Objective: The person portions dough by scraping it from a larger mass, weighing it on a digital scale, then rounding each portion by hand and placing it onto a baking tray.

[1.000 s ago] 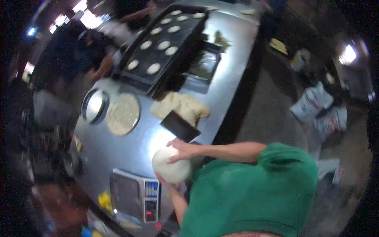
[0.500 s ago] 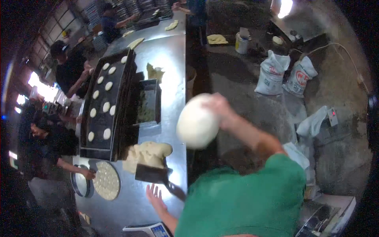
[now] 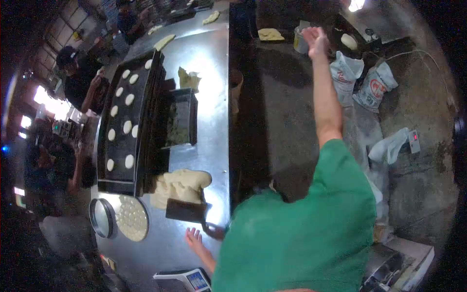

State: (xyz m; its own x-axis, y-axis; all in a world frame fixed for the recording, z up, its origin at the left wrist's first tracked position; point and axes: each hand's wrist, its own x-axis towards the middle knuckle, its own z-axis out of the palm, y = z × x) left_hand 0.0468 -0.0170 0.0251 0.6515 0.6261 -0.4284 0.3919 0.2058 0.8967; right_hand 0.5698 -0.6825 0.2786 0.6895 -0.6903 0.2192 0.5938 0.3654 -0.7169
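Observation:
My right hand [image 3: 316,43] is stretched far forward with its fingers apart and nothing in it. It is near a pale tub [image 3: 300,43], and a white lump of dough [image 3: 349,41] lies beyond it to the right. My left hand [image 3: 194,238] is low over the metal table, fingers apart and holding nothing. Beside it is a wide dark-bladed dough scraper [image 3: 186,210], its handle toward me. The blade is against a large mass of dough [image 3: 182,185].
A metal table [image 3: 214,117] runs along the left. On it are a black tray [image 3: 116,148] of dough rounds, a dark pan [image 3: 187,129], a scored dough disc [image 3: 131,219], a round ring [image 3: 100,218] and a digital scale [image 3: 194,280]. White sacks [image 3: 374,90] stand right. Co-workers are across the table.
The dough ball has left my right hand, which has swung forward and opened. A co-worker's hand has drawn back from the dough disc. My view has shifted slightly.

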